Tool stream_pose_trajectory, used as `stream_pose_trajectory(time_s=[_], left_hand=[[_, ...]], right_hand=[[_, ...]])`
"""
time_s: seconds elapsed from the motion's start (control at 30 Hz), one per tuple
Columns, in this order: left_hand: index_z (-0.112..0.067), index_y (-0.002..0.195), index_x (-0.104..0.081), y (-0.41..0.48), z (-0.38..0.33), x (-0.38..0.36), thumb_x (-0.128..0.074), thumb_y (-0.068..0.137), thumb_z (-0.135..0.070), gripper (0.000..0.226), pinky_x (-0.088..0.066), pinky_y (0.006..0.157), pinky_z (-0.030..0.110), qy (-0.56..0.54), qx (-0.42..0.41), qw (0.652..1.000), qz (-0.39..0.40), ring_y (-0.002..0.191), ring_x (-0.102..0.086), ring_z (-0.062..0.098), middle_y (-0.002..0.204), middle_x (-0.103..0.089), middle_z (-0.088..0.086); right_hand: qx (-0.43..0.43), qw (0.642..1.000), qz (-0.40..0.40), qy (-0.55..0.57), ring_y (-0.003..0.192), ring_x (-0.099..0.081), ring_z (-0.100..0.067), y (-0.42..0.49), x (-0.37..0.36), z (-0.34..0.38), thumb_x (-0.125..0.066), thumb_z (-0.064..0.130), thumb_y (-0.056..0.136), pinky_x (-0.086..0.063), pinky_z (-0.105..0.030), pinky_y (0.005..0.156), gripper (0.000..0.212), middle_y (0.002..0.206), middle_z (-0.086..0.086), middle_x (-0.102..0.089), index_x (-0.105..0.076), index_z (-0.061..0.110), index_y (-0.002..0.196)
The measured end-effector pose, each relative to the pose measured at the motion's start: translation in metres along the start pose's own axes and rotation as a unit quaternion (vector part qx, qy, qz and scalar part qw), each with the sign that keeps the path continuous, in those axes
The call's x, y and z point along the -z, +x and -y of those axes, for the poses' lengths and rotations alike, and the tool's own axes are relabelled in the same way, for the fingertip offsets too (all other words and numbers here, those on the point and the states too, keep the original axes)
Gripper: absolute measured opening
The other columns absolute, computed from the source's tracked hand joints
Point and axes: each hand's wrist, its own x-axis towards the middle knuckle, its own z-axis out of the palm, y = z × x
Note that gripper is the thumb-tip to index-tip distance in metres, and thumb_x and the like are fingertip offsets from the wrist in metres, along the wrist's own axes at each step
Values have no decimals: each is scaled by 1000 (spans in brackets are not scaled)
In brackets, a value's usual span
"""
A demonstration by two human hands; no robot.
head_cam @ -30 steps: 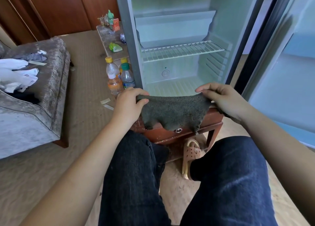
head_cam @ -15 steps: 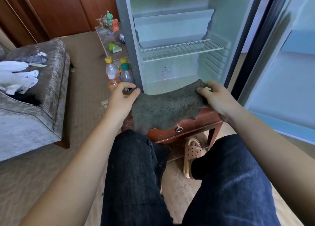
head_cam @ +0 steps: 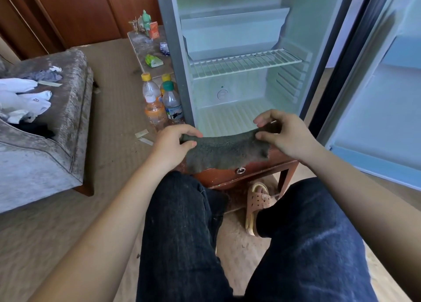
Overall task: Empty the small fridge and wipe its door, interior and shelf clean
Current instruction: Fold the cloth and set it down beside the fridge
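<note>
Fingers (head_cam: 192, 133) of the left hand (head_cam: 172, 146) curl over and pinch the left end of a dark grey-green fuzzy cloth (head_cam: 225, 152). The fingers of the right hand (head_cam: 290, 137) pinch its right end against the thumb. The cloth hangs stretched between the two hands, in front of the lower opening of the small white fridge (head_cam: 239, 89). Its ragged bottom edge drapes over the front of the reddish-brown wooden tabletop (head_cam: 282, 162) on which the fridge stands, just above a drawer's round metal ring pull (head_cam: 240, 170).

The fridge's pale door (head_cam: 382, 101) stands swung open at the right. Inside, a white wire shelf (head_cam: 246, 62) spans the middle, with a pale plastic compartment flap (head_cam: 232, 32) above it and a ribbed floor below.

Just beside the fridge's grey left wall stands a cluster of plastic drink bottles (head_cam: 157, 110) with yellow, green and white caps, one holding orange liquid. Behind them a low, dusty stone-topped side table (head_cam: 142, 48) carries small packets and a red carton.

A grey velvety sofa (head_cam: 45, 146) at the left bears white and grey clothes (head_cam: 25, 96). The person's legs in dark jeans (head_cam: 182, 233) fill the foreground, and one foot in a pink perforated sandal (head_cam: 257, 201) rests under the wooden table.
</note>
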Motion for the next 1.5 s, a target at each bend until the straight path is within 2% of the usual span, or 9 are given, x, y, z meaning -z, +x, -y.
stream_pose_trajectory(time_s=[0.17,0.33,0.53,0.77,1.0,1.13,1.3,1.43,1.5], left_hand=[[-32,82,-60,-7,-3,-7,-81,73,-6,34,-43,89,32,76,33,995,58,99,-56,14,99,-61,-8],[-29,84,-67,-9,-6,3,-74,83,-17,14,-43,78,30,59,20,996,60,88,-58,12,86,-62,-13],[-20,86,-71,-28,-22,29,-69,88,-32,12,-43,73,20,-86,83,992,35,88,-60,7,92,-69,-6],[-10,104,-72,-61,-51,42,-62,93,-38,31,-57,69,24,-213,152,965,1,99,-68,30,109,-71,11],[-8,104,-71,-61,-91,24,-59,95,-37,33,-58,63,24,-202,110,973,1,78,-68,21,99,-70,11],[0,94,-68,-38,-100,13,-57,67,-81,86,-55,84,47,-164,93,982,-16,87,-69,31,94,-69,22],[-23,89,-66,12,-83,12,-70,81,-23,9,-53,79,35,-35,0,999,-18,85,-64,16,85,-68,-5],[-18,101,-68,78,-95,48,-67,84,-12,18,-40,68,14,50,-115,992,-6,89,-59,10,93,-65,-9],[-13,103,-69,93,-105,66,-69,80,-9,23,-44,90,24,105,-181,978,-28,110,-55,17,116,-63,-1]], right_hand=[[11,983,69,-170,84,-54,-18,-4,-12,-1,-80,0,64,-37,-15,60,37,94,0,-51,-60,19,89],[24,981,22,-191,73,-57,-12,-10,-8,1,-68,11,82,-38,-22,62,9,84,1,-66,-69,18,87],[-25,997,-27,-63,70,-61,-18,-26,20,18,-71,32,84,-46,-32,69,22,71,-4,-68,-70,11,78],[-99,993,-8,66,47,-46,-13,-50,30,56,-66,37,87,-37,-18,47,49,60,-12,-51,-62,-11,88],[-74,975,49,204,85,-68,-25,-55,5,87,-68,31,87,-54,-42,87,23,91,-14,-72,-70,8,91],[-57,974,48,214,88,-66,-22,-35,-10,88,-48,30,99,-53,-38,86,31,95,-12,-72,-71,9,98],[29,996,12,89,87,-59,2,7,-16,68,-55,5,89,-43,-14,77,24,93,8,-66,-74,21,92],[133,986,-102,-20,96,-58,-11,61,3,83,-64,-1,80,-44,-17,86,21,96,2,-61,-70,18,89],[159,979,-122,-47,96,-60,-17,76,14,97,-63,0,81,-48,-30,85,17,96,1,-60,-68,14,89]])
